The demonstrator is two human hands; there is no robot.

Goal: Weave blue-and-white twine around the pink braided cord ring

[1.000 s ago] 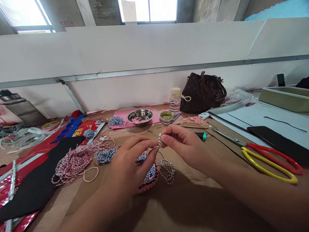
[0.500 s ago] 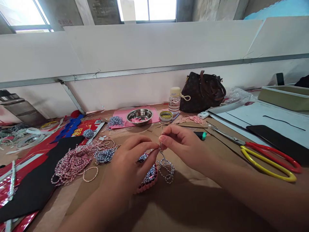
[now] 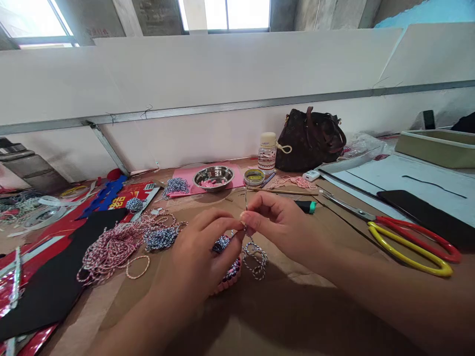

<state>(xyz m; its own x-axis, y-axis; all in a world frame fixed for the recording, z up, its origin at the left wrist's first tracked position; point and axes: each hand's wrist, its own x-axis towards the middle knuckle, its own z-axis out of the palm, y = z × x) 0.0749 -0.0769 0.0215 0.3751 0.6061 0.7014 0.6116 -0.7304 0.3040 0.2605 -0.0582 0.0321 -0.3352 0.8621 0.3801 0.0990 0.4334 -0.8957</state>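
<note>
My left hand [image 3: 204,247] is closed, thumb and index finger pinching a thin black-and-white cord [image 3: 256,262]. Its fingertips meet those of my right hand [image 3: 272,217], which is closed in a pinch on the same cord. A thin upright strand [image 3: 246,197] rises above my right fingertips; whether it is cord or wire I cannot tell. Below the pinch, loose loops of the cord lie on the cardboard. Partly hidden behind my left hand is a rounded piece with a pink ribbed edge [image 3: 228,283] and blue-black-and-white cord inside it.
To the left lie a pink cord heap [image 3: 111,252], a blue-white bundle [image 3: 161,238] and black sheet [image 3: 55,277]. Behind stand a metal bowl [image 3: 213,178] with pink pieces, a tape roll [image 3: 254,176], a jar [image 3: 267,152] and a handbag [image 3: 309,141]. Scissors [image 3: 408,240] lie right.
Both hands keep their pinch at the cord with only slight finger movement. The whole view has shifted very slightly.
</note>
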